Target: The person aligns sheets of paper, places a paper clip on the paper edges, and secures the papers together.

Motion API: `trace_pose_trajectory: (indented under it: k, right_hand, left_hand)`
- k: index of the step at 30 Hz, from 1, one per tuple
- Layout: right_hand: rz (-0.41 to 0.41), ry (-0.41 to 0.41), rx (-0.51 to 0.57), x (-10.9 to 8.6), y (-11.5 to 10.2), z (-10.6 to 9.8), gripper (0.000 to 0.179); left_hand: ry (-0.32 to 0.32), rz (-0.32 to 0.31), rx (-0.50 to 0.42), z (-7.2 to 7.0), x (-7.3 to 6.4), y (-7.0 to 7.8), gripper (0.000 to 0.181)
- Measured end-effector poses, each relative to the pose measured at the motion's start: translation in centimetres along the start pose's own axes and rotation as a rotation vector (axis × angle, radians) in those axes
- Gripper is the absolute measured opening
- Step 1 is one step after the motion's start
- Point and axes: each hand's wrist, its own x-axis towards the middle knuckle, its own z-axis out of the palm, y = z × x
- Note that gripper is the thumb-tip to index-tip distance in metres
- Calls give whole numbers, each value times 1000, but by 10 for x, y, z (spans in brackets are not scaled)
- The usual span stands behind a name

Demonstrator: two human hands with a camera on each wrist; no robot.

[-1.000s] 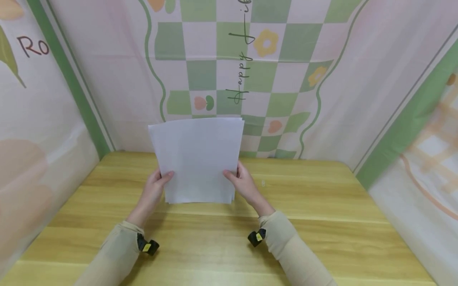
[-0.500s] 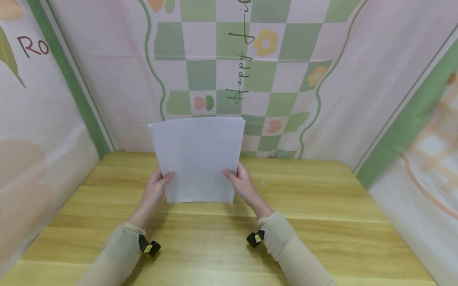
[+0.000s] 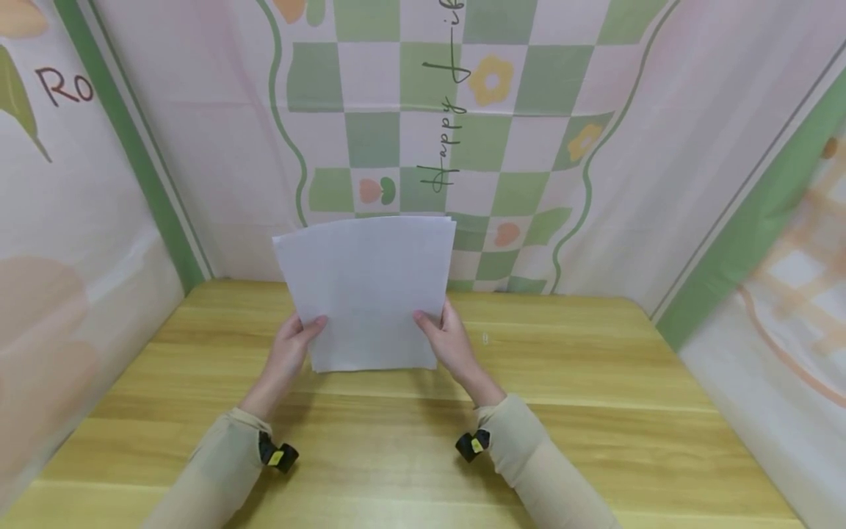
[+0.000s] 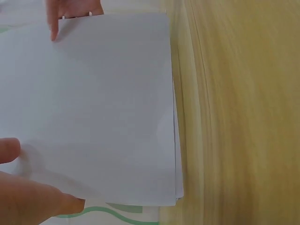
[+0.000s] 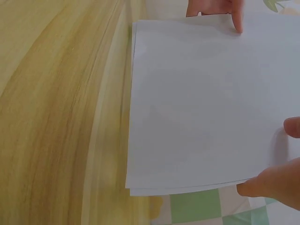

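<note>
A small stack of white paper sheets (image 3: 370,286) is held up over the middle of the table, tilted toward the head camera. My left hand (image 3: 288,354) grips its left edge, thumb on the front face and fingers behind, mostly hidden. On the opposite edge my right hand (image 3: 452,345) pinches the sheets the same way. Both wrist views show blank paper (image 4: 103,103), with a second sheet's edge peeking out from under the top one. To the right of my right hand lies a small pale paper clip (image 3: 485,339) on the table.
The wooden table (image 3: 581,441) runs back to a hanging cloth (image 3: 370,81) with a green check print. More printed cloth (image 3: 73,220) closes off the left side, and another panel (image 3: 780,279) the right. A small black camera (image 3: 280,457) sits at each wrist.
The sheets' lower edges have come closer into line, and the bottom of the stack has risen slightly. Both hands keep their grip, shifting only a little.
</note>
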Motion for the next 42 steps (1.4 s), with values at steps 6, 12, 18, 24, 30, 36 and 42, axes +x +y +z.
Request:
trace_pose_trajectory:
  k: [6,12,18,24,30,36,42]
  right_hand:
    - [-8,26,-10,0,0,0,55]
    - [-2,18,13,2,4,-1,54]
    - [12,4,7,4,5,-3,56]
    - [22,-32,-12,3,8,-5,55]
    - [37,-58,-20,2,11,-7,53]
    - [37,-71,-7,3,11,-7,53]
    - [38,-82,-1,3,12,-6,50]
  left_hand:
    - [0,18,-11,0,2,-1,48]
    - [2,23,-25,-1,3,-2,50]
    - [-17,28,-25,-2,5,-3,50]
    - [-51,26,-29,-5,5,-6,52]
    - [-66,2,-12,-7,4,-9,54]
    - [-71,-9,-9,-8,5,-12,56]
    - [-38,-37,-22,-5,4,-13,53]
